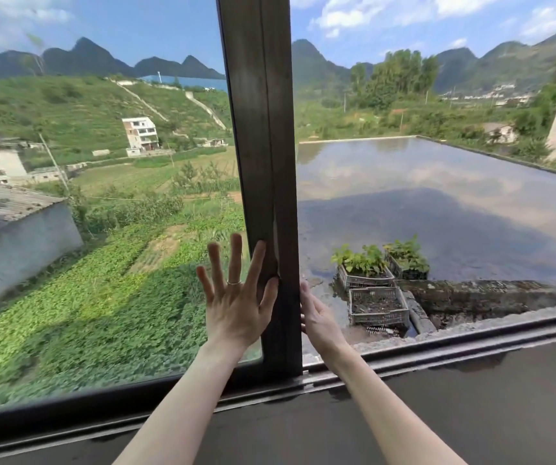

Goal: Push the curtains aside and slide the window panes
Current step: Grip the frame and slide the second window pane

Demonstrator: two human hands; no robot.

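A dark vertical window frame (263, 129) stands in the middle of the view, belonging to the glazed pane (102, 229) on the left. My left hand (236, 297) lies flat on that glass with fingers spread, its thumb and forefinger against the frame's left edge; a ring is on one finger. My right hand (318, 317) curls around the frame's right edge, fingers hidden behind it. Right of the frame the window stands open to the outside. No curtains are in view.
A dark sliding track (437, 350) runs along the bottom, with a dark glossy sill (471, 414) in front of it. Outside lie a flooded flat roof (437, 203), plastic crates with plants (373, 280), green fields and buildings.
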